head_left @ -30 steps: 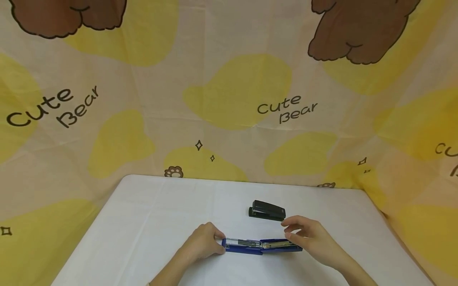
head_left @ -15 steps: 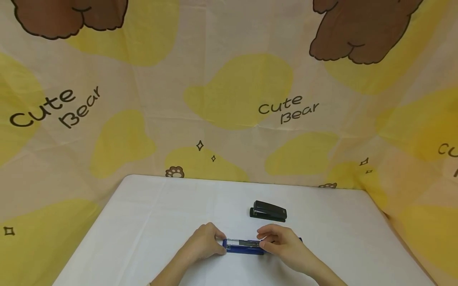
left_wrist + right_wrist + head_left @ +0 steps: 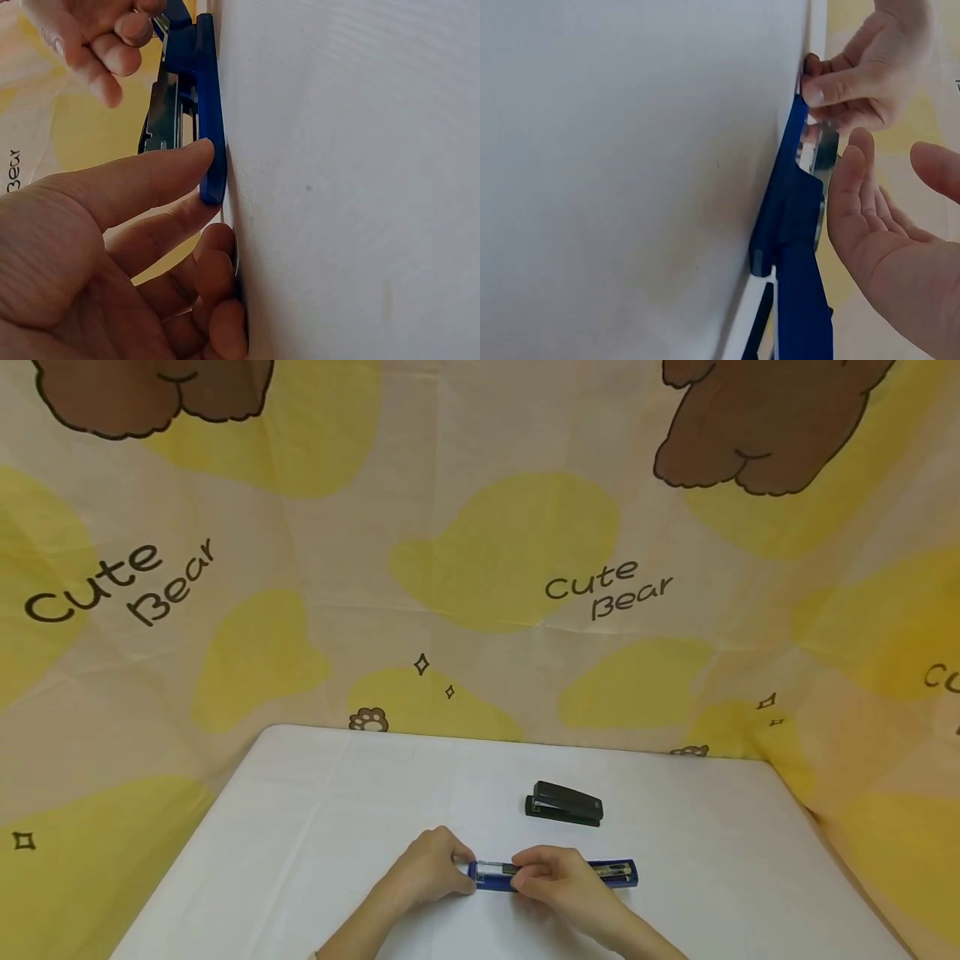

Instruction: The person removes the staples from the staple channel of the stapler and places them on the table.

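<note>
A blue stapler (image 3: 618, 873) lies along the white table with its top swung back, so its metal staple channel faces up. My left hand (image 3: 429, 867) pinches its left end, the thumb on the near side of the blue base (image 3: 212, 97). Over the stapler's middle is my right hand (image 3: 558, 881), which hides that part in the head view. In the right wrist view, the right hand's thumb and fingers (image 3: 847, 169) are apart with nothing between them, close beside the metal channel (image 3: 826, 150).
Behind the blue stapler, a black stapler (image 3: 564, 802) stands on the white table (image 3: 360, 793). A yellow and beige cloth (image 3: 480, 677) printed with bears hangs around the table's far and side edges.
My right hand has moved left from the blue stapler's swung-back top to over its middle, uncovering the right end again. The left hand stays at the left end.
</note>
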Tool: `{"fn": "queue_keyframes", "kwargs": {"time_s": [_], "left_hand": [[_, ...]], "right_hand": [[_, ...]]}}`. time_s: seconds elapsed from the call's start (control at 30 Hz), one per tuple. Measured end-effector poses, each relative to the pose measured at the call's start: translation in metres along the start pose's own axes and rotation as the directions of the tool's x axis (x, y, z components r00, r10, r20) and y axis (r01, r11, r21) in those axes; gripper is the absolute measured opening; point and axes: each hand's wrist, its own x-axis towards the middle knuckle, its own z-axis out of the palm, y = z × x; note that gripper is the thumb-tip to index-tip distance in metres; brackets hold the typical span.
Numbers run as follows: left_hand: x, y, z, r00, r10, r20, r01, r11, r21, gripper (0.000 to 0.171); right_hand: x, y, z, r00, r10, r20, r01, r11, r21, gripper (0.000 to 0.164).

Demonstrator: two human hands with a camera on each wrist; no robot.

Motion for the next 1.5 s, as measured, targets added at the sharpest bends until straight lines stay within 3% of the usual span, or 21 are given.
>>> {"fn": "queue_keyframes", "kwargs": {"time_s": [0.2,0.67,0.9,1.07,1.3,1.5], "left_hand": [[0.000,0.001,-0.001,1.000,0.001,0.005,-0.001,1.000,0.001,0.033],[0.000,0.002,0.000,1.000,0.003,0.003,-0.003,1.000,-0.003,0.033],[-0.001,0.003,-0.001,1.000,0.001,-0.003,-0.001,1.000,0.002,0.034],[0.000,0.002,0.000,1.000,0.008,-0.013,-0.008,1.000,0.009,0.034],[0.001,0.002,-0.001,1.000,0.009,-0.012,-0.009,1.000,0.005,0.034],[0.000,0.001,-0.001,1.000,0.016,-0.007,-0.016,1.000,0.006,0.035]], "right_hand": [[0.006,0.006,0.009,0.996,0.084,0.017,-0.086,0.990,0.110,0.034],[0.009,0.007,0.022,0.988,0.154,-0.029,-0.144,0.965,0.218,0.034],[0.008,0.003,0.027,0.958,0.285,-0.017,-0.252,0.871,0.422,0.030],[0.010,0.003,0.028,0.947,0.323,-0.009,-0.276,0.823,0.496,0.027],[0.011,0.003,0.029,0.945,0.327,-0.027,-0.264,0.807,0.529,0.027],[0.013,0.000,0.033,0.952,0.304,-0.041,-0.239,0.819,0.522,0.027]]}}
